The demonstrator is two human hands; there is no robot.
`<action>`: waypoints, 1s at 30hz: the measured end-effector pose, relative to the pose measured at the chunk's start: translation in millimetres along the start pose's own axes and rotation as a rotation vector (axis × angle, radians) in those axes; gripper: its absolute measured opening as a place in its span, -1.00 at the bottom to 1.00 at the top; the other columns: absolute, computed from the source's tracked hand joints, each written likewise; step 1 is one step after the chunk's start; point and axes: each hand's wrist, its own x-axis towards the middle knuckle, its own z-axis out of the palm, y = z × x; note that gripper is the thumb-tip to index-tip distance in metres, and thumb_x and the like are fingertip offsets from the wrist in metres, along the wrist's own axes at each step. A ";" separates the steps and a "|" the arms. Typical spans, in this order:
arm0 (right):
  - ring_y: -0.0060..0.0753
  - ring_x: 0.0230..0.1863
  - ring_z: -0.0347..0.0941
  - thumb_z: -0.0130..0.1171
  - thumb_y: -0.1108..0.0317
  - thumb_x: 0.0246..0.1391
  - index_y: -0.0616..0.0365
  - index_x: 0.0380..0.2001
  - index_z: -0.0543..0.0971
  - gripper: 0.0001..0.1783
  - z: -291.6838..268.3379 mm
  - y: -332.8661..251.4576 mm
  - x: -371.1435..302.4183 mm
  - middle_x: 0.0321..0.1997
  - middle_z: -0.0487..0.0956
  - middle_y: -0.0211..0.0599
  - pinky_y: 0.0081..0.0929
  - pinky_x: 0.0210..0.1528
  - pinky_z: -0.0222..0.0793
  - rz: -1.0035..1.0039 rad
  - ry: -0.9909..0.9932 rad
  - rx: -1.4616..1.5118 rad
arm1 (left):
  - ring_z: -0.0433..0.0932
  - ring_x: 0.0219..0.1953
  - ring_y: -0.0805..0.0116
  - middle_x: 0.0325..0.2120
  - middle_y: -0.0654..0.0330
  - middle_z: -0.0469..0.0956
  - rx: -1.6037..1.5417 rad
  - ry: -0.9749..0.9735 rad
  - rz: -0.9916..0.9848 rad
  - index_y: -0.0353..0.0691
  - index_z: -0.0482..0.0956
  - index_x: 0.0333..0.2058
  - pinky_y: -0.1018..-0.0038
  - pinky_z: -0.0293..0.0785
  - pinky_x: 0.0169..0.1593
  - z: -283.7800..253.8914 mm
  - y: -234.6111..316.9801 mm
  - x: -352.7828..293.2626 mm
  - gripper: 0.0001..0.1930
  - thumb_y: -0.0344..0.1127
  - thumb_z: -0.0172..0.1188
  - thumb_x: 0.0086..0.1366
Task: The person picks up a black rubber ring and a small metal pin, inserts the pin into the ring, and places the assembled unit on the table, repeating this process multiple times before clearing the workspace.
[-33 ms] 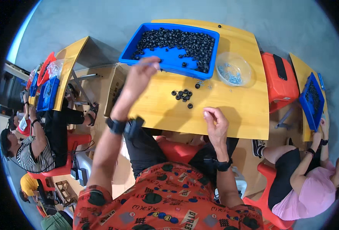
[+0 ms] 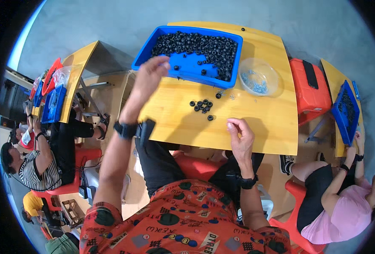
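Hanging curled at one o'clock, my right hand [image 2: 240, 139] could scatter the loose black rings [image 2: 205, 102] at twelve by sweeping forward; at eleven, my left hand [image 2: 150, 78], if lowered, might snag the blue tray [image 2: 188, 63] at twelve. Whether either grips anything, I cannot tell.

Pink-shirted person [image 2: 342, 216] at right, striped-shirted person [image 2: 40, 171] at left, brown crate [image 2: 71, 214] lower left

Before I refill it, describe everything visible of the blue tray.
The blue tray is open, rectangular and plastic-looking, with raised walls, flat on the yellow table. Black ring-like pieces crowd its far and right sides; bare floor shows nearer. The left hand hides part of its near edge; contact is unclear.
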 end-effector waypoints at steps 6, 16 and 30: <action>-0.37 -0.37 0.50 0.18 0.49 0.19 0.27 -0.24 0.60 -0.90 -6.1 17.7 3.6 -0.37 0.57 -0.21 -0.47 -0.26 0.42 -0.012 0.062 -0.064 | 0.66 -0.15 0.17 -0.23 0.00 0.69 0.522 0.013 0.016 -0.37 0.65 -0.13 0.33 0.55 -0.05 -7.8 -69.1 103.7 -0.63 -0.27 0.40 0.13; -0.25 -0.39 0.52 0.19 0.52 0.16 0.25 -0.27 0.60 -0.92 -8.8 7.8 9.1 -0.39 0.56 -0.15 -0.42 -0.32 0.41 0.000 0.012 -0.049 | 0.58 0.03 -0.03 -0.10 -0.11 0.63 0.968 -0.090 -0.105 -0.29 0.64 -0.05 0.19 0.49 0.11 28.3 -82.0 166.3 -0.26 -0.02 0.60 -0.23; -0.17 -0.36 0.54 0.21 0.46 0.17 0.22 -0.12 0.58 -0.79 -7.1 13.0 10.3 -0.31 0.57 -0.12 -0.38 -0.30 0.44 -0.008 0.001 -0.015 | 0.41 0.16 -0.12 0.10 -0.11 0.41 0.785 -0.452 0.205 -0.23 0.38 0.25 0.19 0.36 0.24 99.0 -42.9 157.2 -0.02 -0.35 0.59 -0.27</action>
